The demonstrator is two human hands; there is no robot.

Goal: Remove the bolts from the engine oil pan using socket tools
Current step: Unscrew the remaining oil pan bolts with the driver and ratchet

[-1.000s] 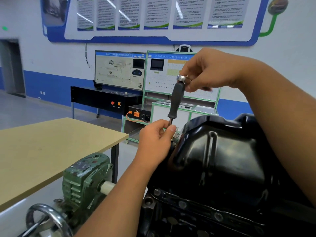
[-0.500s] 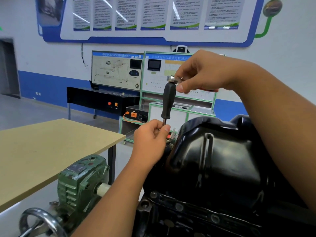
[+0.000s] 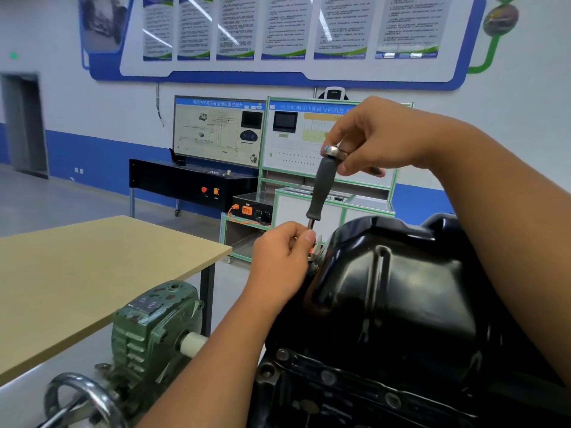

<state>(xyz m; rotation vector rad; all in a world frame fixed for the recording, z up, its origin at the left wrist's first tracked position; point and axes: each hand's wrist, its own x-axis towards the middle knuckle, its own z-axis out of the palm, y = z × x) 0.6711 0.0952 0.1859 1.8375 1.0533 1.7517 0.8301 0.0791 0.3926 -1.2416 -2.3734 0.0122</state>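
Observation:
A glossy black oil pan [image 3: 395,291] fills the lower right, with several bolts [image 3: 327,377] along its front flange. A socket driver with a dark grey handle [image 3: 321,189] stands nearly upright at the pan's far left edge. My right hand [image 3: 374,137] pinches the handle's metal top end. My left hand [image 3: 281,264] holds the driver's thin shaft low down, where it meets the pan's rim; the socket and the bolt under it are hidden behind my fingers.
A green gearbox [image 3: 154,329] with a steel handwheel [image 3: 83,400] sits at the lower left. A beige table [image 3: 92,273] stands to the left. Training panels [image 3: 219,131] and a black console [image 3: 191,183] line the far wall.
The view has shifted slightly. Both hands keep their hold on the driver; my right hand's fingers have shifted a little at the handle top.

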